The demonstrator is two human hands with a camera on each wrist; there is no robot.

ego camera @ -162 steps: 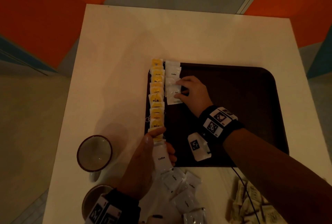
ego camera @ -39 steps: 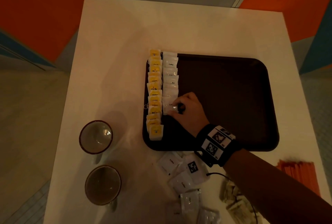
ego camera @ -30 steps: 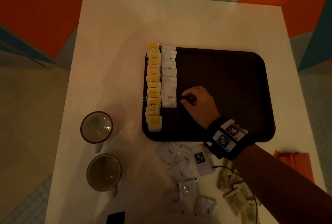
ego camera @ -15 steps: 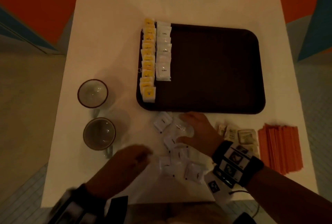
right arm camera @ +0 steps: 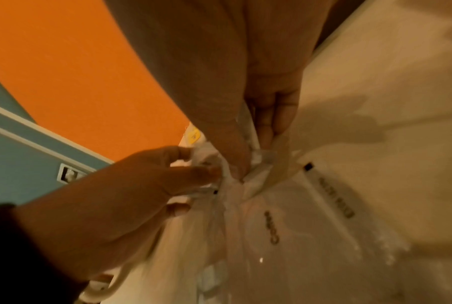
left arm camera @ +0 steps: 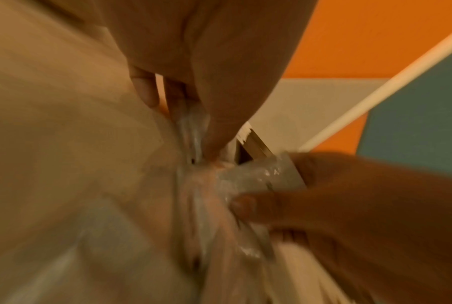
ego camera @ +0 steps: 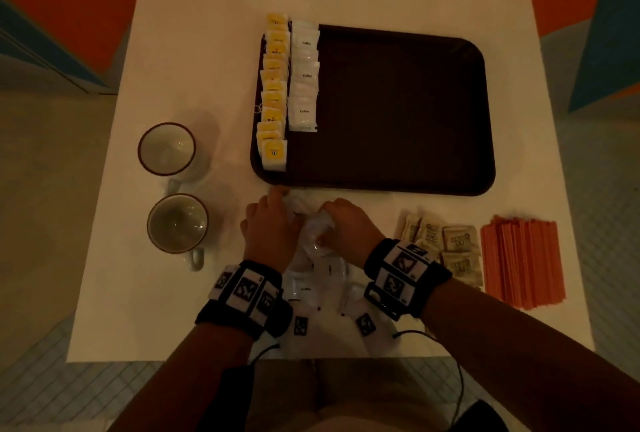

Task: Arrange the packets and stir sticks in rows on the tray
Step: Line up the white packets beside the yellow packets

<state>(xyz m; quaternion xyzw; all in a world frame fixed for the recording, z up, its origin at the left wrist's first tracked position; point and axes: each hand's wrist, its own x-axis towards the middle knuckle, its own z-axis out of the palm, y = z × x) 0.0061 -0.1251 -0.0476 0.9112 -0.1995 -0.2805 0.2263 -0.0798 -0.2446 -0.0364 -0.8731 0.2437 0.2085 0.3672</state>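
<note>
Mugs (ego camera: pixel 172 185) left of tray (ego camera: pixel 398 113), stir sticks (ego camera: pixel 521 258) (orange) right

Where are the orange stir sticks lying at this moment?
In the head view, the orange stir sticks lie on the white table, right of the brown sugar packets, below the tray's right corner.

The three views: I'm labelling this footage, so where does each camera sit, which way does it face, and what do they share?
Head: above, facing down at the table, tray and both hands.
Left wrist: along the left hand toward the white packets; the right hand enters opposite.
Right wrist: along the right hand toward the same packets; the left hand enters opposite.
Shared: all show both hands gripping the white packets.
</note>
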